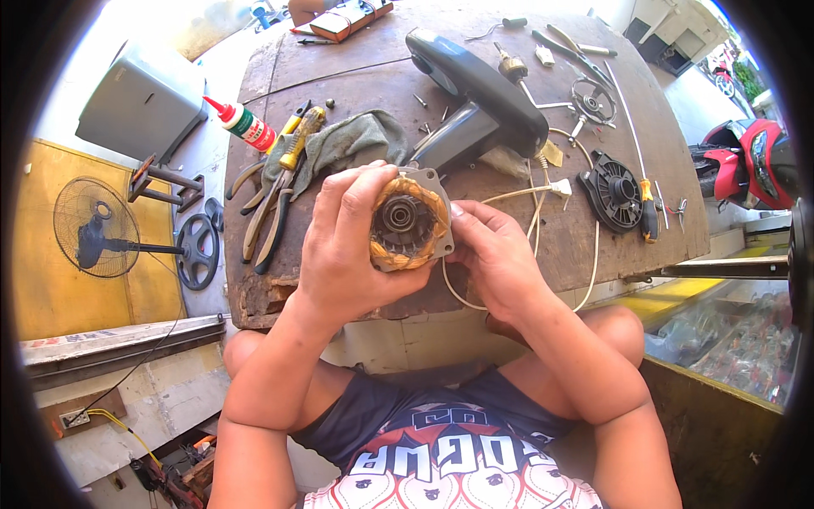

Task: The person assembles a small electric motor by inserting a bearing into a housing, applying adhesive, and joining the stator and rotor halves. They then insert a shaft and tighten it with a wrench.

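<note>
White-lettered shirt [432, 465], motor [402, 217], labelled bottle [249, 127]

We see a worn brown wooden table [373, 93] filling the centre, a grey boxy cabinet [140, 97] at upper left, a flat yellow panel [93, 305] at left, a brown-sided glass case [721, 424] at lower right, and bright light flooding the upper right.

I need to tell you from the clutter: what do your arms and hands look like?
Left hand and right hand are bare: no gloves, rings or watch visible. Left arm and right arm are uncovered, no sleeves showing. The shirt has white lettering and red lines.
</note>
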`<action>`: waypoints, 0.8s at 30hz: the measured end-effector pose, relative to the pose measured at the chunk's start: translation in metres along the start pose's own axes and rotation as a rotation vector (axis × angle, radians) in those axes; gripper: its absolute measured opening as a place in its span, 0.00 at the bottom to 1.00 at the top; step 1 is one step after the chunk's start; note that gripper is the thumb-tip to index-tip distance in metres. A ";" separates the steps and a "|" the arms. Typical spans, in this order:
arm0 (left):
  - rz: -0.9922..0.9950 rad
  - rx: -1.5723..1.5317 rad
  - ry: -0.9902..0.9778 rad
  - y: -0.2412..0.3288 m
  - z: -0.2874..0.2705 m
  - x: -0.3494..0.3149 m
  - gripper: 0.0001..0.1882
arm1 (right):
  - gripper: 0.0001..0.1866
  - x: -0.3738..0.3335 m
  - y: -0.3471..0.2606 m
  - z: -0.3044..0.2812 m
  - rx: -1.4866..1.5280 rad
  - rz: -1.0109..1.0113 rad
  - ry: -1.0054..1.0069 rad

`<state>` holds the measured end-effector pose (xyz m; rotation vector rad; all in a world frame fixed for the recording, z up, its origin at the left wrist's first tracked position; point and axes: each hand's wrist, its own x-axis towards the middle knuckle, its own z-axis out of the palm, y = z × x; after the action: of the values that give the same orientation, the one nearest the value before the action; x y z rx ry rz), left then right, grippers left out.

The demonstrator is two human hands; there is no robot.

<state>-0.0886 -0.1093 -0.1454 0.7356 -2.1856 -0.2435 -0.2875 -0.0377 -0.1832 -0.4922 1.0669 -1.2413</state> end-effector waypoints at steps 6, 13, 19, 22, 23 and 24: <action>-0.045 0.009 -0.033 0.000 -0.012 0.000 0.52 | 0.15 0.002 -0.001 0.002 -0.138 -0.078 -0.085; -0.093 0.015 -0.084 0.011 -0.026 -0.007 0.51 | 0.29 -0.024 -0.001 0.006 -0.591 -0.425 0.133; -0.226 -0.156 -0.188 0.016 -0.027 -0.020 0.51 | 0.49 -0.045 0.002 0.027 0.023 0.032 -0.121; -0.202 -0.191 -0.225 0.021 -0.017 -0.024 0.50 | 0.49 -0.039 0.001 0.028 0.120 0.053 -0.199; -0.200 -0.185 -0.236 0.023 -0.012 -0.025 0.51 | 0.49 -0.036 0.001 0.027 0.118 0.023 -0.255; -0.217 -0.204 -0.235 0.026 -0.008 -0.025 0.51 | 0.41 -0.030 0.002 0.027 0.144 0.028 -0.228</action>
<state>-0.0815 -0.0733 -0.1455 0.8632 -2.2544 -0.6849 -0.2620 -0.0154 -0.1605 -0.4937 0.7836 -1.1963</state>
